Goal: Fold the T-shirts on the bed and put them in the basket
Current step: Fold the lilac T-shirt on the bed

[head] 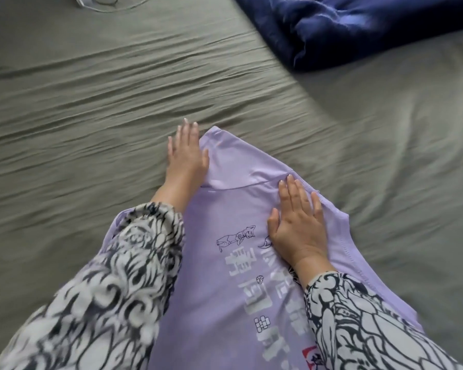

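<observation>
Head view, steeply down, close

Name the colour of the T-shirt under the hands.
Light purple T-shirt with pale and black print, seen in the head view.

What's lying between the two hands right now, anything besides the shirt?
Only the lilac T-shirt: its folded top part spans the gap between the left hand and the right hand in the head view. Both hands lie flat, fingers straight.

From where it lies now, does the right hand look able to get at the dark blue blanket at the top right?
Probably yes, with a long stretch. The right hand lies flat on the lilac T-shirt, holding nothing, and only bare grey sheet lies between it and the blue blanket.
</observation>
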